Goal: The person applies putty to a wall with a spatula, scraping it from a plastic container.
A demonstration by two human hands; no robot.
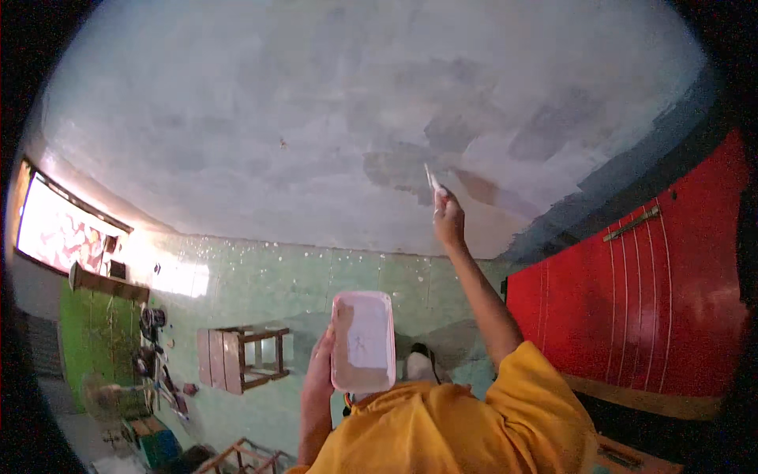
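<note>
My right hand [448,220] is raised to the wall with its fingers closed round a thin, white-coated hand tool [432,177]. The tool shows nearly edge-on, so I cannot tell whether it is a brush or a putty knife. Its tip is at or close to the wall [260,95], beside darker grey patches in the pale coating. Low in front of my body, my left hand [319,365] grips the left side of a shallow pink rectangular tub [387,316]. Whitish material lies inside, and some of my fingers are hidden by the tub.
A wooden stool [225,359] stands left on the green tiled floor [304,276], which has white splatters along the wall. A red panel [576,316] rises at the right. Further left are a pedestal fan [106,395], assorted clutter and a bright opening [63,221].
</note>
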